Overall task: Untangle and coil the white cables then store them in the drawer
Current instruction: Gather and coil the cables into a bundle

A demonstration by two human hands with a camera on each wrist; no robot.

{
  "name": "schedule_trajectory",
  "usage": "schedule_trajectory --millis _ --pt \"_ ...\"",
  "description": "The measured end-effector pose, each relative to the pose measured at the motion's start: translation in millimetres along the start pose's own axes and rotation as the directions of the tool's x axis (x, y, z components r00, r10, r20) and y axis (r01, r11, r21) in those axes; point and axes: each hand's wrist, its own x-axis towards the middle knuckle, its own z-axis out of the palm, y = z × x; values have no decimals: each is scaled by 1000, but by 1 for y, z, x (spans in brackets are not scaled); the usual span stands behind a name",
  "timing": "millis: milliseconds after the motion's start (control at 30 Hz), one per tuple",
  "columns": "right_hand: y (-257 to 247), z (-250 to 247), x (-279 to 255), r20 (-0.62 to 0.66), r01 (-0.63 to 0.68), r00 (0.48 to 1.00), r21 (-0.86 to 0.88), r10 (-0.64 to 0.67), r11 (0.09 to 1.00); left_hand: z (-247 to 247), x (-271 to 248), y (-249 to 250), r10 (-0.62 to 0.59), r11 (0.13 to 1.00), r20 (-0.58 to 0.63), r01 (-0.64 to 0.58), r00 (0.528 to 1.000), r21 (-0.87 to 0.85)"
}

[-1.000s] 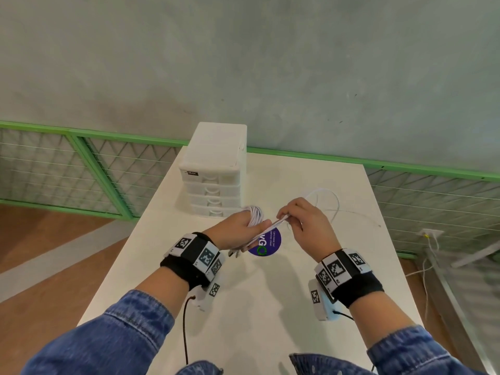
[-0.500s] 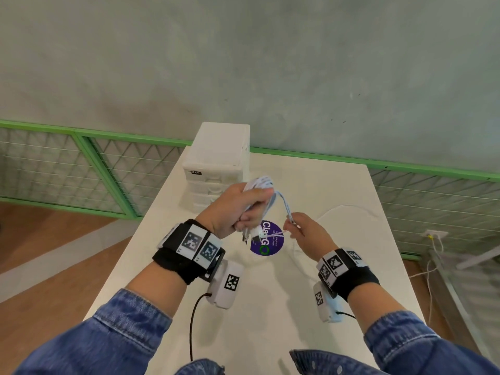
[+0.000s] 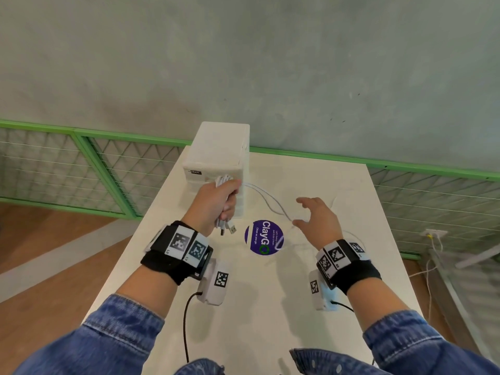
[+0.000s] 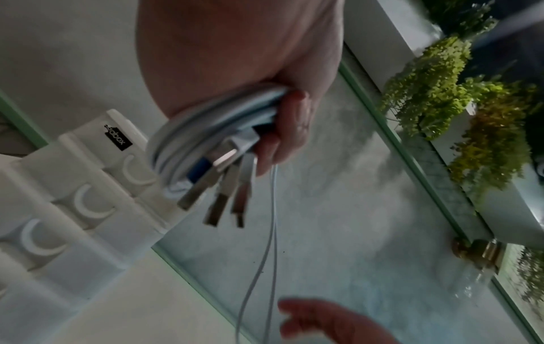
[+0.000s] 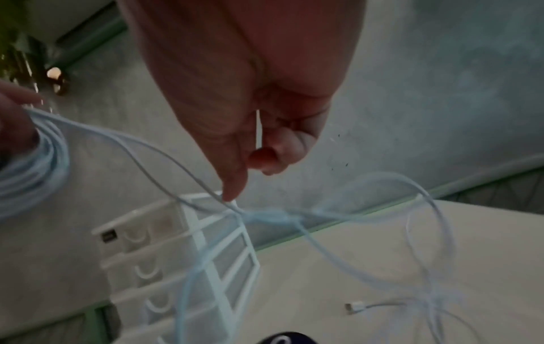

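My left hand [image 3: 216, 198] grips a coil of white cables [image 3: 223, 181], raised in front of the top of the white drawer unit [image 3: 219, 150]. Several USB plugs [image 3: 228, 228] hang below the fist. In the left wrist view the coil [image 4: 206, 121] sits between palm and fingers, and the plugs [image 4: 217, 204] point down. Two loose strands [image 3: 270, 201] run from the coil to my right hand [image 3: 316, 220], which hovers with fingers spread. In the right wrist view one fingertip [image 5: 232, 195] touches the strands [image 5: 147, 149]. All the drawers look closed.
A round purple sticker [image 3: 263, 237] lies on the white table [image 3: 270, 307] between my hands. More slack cable loops on the table at the right, with a loose connector end [image 5: 356, 308]. A green mesh railing [image 3: 405, 166] runs behind the table.
My left hand lifted the coil up and away, to the front of the drawer unit. My right hand stopped pinching the cable, spread its fingers and moved to the right.
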Motion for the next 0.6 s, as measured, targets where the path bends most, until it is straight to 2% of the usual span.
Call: schedule_trajectory --millis 100,200,367,467,533,600 --pt "-25 1 -1 13 180 983 118 -183 977 11 -4 0 12 998 59 -16 998 64" --pt "-41 12 -1 -3 321 946 113 -323 940 18 -5 2 29 997 82 -34 996 65" --pt "-49 14 -4 67 194 967 427 -245 883 13 -4 5 50 996 33 -52 998 72" --pt "-46 10 -1 -96 206 978 497 -183 843 6 -5 0 38 974 59 -50 998 221" --pt "-45 8 4 -208 239 967 526 -149 816 6 -9 -5 -43 928 162 -21 986 372" --pt "-46 4 6 -286 312 940 489 -188 814 10 -14 -9 -147 892 302 -5 942 452"
